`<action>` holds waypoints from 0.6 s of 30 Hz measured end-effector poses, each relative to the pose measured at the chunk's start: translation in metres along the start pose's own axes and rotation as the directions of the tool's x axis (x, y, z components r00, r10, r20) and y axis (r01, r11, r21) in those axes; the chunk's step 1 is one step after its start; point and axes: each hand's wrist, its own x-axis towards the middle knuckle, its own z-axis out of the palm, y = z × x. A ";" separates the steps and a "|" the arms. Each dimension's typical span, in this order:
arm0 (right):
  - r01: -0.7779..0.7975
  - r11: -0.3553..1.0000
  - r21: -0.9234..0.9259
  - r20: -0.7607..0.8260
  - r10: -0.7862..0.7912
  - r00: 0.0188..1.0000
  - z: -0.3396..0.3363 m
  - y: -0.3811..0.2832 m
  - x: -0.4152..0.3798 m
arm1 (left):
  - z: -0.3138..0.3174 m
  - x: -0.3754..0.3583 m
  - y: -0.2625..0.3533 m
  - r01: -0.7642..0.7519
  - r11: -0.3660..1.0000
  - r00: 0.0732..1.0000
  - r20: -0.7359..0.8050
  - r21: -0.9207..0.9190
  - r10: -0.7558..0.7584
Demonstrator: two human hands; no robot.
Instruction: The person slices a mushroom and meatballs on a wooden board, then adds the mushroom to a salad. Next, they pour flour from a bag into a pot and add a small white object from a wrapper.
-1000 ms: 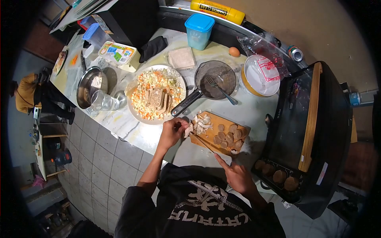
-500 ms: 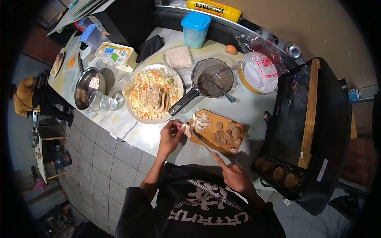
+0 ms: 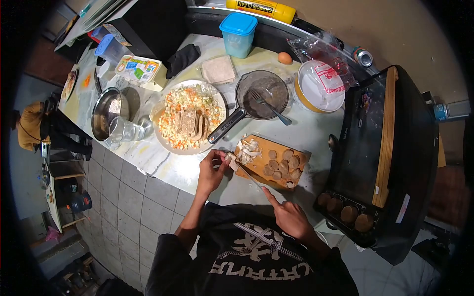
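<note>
Between the fingertips of my left hand (image 3: pixel 212 170) is a pale piece of meat (image 3: pixel 231 161), at the left edge of a wooden cutting board (image 3: pixel 266 183). My right hand (image 3: pixel 289 213) is closed round a knife (image 3: pixel 252 178), its index finger stretched along it and its blade pointing to the meat; the handle is hidden in the palm. White shreds (image 3: pixel 248 150) lie on the board's upper left, and several round brown slices (image 3: pixel 283 166) lie on its right part. Left of the board a plate (image 3: pixel 173 149) holds chopped vegetables with brown slices stacked on top.
Behind the board are a dark pan (image 3: pixel 261 81) with a fork (image 3: pixel 271 107) and a white bowl (image 3: pixel 320 86). A black oven (image 3: pixel 375 143) stands right. Left are a metal pot (image 3: pixel 101 106) and a glass (image 3: pixel 123 129). A person (image 3: pixel 47 126) stands far left.
The view has shifted slightly. My left hand still holds the meat and my right hand the knife, both nearly in the same place.
</note>
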 end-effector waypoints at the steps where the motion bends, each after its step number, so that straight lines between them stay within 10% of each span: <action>1: -0.006 1.000 -0.007 0.024 0.006 1.000 -0.002 -0.001 0.000 | 0.000 -0.001 0.001 -0.001 1.000 1.000 -0.002 0.018 0.001; 11: -0.051 0.991 -0.125 0.020 0.053 0.998 -0.010 -0.017 -0.004 | -0.006 -0.002 0.007 -0.052 0.998 0.999 0.011 0.027 0.052; 18: -0.033 0.991 -0.127 -0.082 0.023 0.996 -0.011 -0.009 -0.008 | -0.023 -0.006 0.006 0.129 0.944 0.989 0.104 -0.305 -0.102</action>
